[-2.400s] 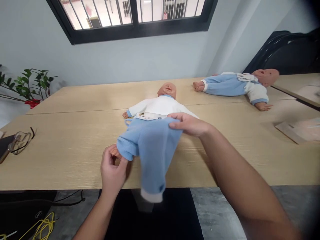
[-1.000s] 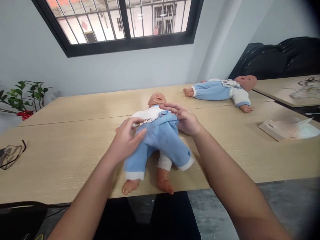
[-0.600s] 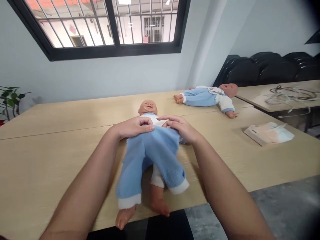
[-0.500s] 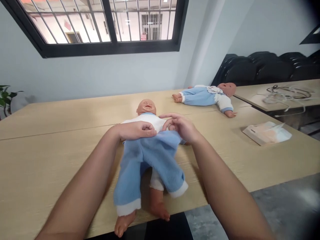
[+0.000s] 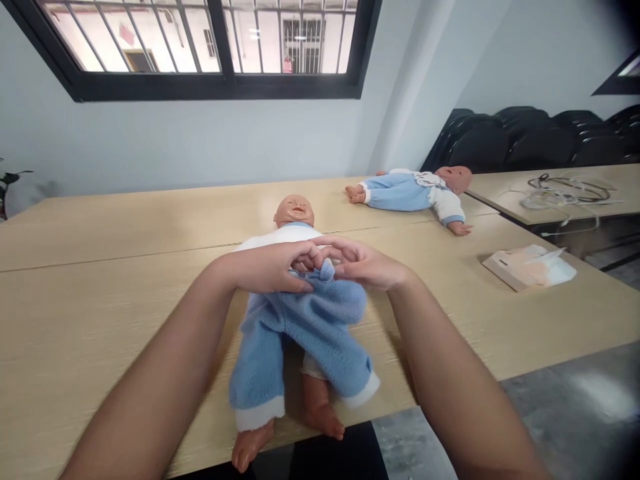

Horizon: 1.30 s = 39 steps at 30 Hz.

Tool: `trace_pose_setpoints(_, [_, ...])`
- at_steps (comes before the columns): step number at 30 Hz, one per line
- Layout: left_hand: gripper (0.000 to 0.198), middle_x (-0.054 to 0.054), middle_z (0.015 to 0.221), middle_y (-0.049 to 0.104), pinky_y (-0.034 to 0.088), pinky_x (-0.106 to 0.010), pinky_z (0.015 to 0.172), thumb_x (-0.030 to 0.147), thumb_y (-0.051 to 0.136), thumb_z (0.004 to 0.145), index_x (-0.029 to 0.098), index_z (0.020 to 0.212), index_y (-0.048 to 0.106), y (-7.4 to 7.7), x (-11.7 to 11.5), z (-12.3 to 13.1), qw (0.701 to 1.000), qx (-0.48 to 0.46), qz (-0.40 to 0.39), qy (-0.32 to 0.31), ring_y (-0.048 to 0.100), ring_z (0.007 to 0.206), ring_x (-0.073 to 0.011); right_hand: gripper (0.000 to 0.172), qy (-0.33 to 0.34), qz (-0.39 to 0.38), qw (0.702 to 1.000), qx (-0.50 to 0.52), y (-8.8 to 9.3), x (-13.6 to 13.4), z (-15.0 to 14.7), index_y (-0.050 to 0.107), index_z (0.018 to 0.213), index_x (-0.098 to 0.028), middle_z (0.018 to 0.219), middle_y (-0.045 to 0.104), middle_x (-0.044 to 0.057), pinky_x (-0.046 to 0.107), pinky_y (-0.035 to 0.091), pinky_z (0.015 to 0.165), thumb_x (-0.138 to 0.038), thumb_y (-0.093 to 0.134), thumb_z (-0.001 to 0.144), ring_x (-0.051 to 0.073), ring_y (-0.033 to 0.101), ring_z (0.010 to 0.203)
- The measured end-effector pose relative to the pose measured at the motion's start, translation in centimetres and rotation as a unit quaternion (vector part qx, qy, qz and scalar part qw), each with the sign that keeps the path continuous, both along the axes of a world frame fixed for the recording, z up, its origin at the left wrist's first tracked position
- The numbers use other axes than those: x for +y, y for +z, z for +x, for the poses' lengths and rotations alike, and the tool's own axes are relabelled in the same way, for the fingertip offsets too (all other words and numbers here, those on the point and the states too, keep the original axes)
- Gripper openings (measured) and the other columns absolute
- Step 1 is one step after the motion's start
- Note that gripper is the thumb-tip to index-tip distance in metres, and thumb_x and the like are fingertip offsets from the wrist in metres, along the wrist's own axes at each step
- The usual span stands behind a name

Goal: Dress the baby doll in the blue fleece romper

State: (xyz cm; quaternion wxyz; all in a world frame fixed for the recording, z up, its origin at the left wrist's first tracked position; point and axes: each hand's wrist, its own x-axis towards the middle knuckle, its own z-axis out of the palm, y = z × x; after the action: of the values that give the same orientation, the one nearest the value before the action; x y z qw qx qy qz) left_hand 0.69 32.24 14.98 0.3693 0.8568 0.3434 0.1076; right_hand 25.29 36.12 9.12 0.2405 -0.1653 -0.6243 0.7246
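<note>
Pants, soft and blue, lie right under your fingers in the head view. They are draped over a doll, whose head pokes out just past your fingertips. Your left hand has its fingers curled in and its thumb pressed on the waist part, so you seem to be pinching the cloth there, maybe to stop it sliding. Your right hand pinches a bunched blue bit of the waist with thumb and finger, close to your left fingertips. Both hands meet there, probably because floppy cloth is easier to hold with two.

Nearer to you than your fingers, one foot sticks out of a blue leg. The other foot is outside, between the two blue legs, so the second blue leg has no foot showing at its white end. The doll lies on its back with toes toward you, which likely makes its waist easy to reach.

Past your right fingers, well apart, another doll lies on the table, perhaps to be out of your way. A box with white paper poking out sits to the right of your right fingers.
</note>
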Motion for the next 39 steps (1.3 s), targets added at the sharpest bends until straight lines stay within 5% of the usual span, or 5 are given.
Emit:
trace_pose_setpoints(4, [0.046, -0.002, 0.114, 0.069, 0.046, -0.027, 0.078, 0.052, 0.075, 0.076, 0.029, 0.114, 0.065, -0.1, -0.5, -0.7, 0.994, 0.078, 0.015, 0.074, 0.062, 0.1, -0.0214, 0.065, 0.001, 0.066, 0.995, -0.069, -0.1, 0.1, -0.3, 0.06, 0.141, -0.024, 0.099, 0.07, 0.001, 0.019, 0.051, 0.073, -0.025, 0.083, 0.08, 0.009, 0.064, 0.084])
trace_pose_setpoints(14, [0.04, -0.001, 0.101, 0.07, 0.041, -0.028, 0.071, 0.06, 0.058, 0.09, 0.025, 0.107, 0.068, 0.4, -0.7, -0.8, 0.992, 0.088, 0.032, 0.082, 0.06, 0.085, -0.0194, 0.047, -0.363, 0.109, 0.923, 0.063, -0.5, 0.4, -1.8, 0.068, 0.121, -0.026, 0.055, 0.035, -0.01, 0.024, 0.048, 0.057, -0.054, 0.077, 0.084, 0.008, 0.039, 0.049])
trace_pose_setpoints(22, [0.039, -0.004, 0.118, 0.066, 0.05, -0.033, 0.096, 0.044, 0.06, 0.094, 0.021, 0.125, 0.058, 0.1, -0.2, -1.7, 0.97, -0.216, -0.06, 0.093, 0.063, 0.109, -0.0209, 0.063, -0.237, 0.1, 0.962, 0.091, -1.3, 0.4, -2.0, 0.063, 0.133, -0.028, 0.129, 0.066, 0.006, 0.03, 0.055, 0.094, -0.071, 0.066, 0.087, 0.018, 0.065, 0.113])
trace_pose_setpoints(33, [0.049, -0.002, 0.098, 0.074, 0.049, -0.028, 0.074, 0.066, 0.066, 0.085, 0.02, 0.101, 0.075, 0.5, 0.0, -1.3, 0.995, 0.065, -0.065, 0.029, 0.064, 0.086, -0.02, 0.068, -0.061, -0.025, 0.998, 0.022, -0.2, -0.9, -1.0, 0.064, 0.127, -0.022, 0.112, 0.072, 0.006, 0.021, 0.055, 0.075, -0.05, 0.09, 0.071, 0.014, 0.068, 0.089])
trace_pose_setpoints(39, [0.047, -0.007, 0.11, 0.076, 0.057, -0.033, 0.085, 0.064, 0.067, 0.087, 0.022, 0.108, 0.074, -1.7, 0.8, -2.4, 0.956, -0.157, -0.233, 0.082, 0.069, 0.096, -0.0224, 0.053, 0.088, -0.008, 0.99, -0.113, -0.5, -1.1, -0.8, 0.07, 0.111, -0.016, 0.098, 0.073, 0.003, 0.022, 0.056, 0.072, -0.042, 0.092, 0.07, 0.013, 0.066, 0.083])
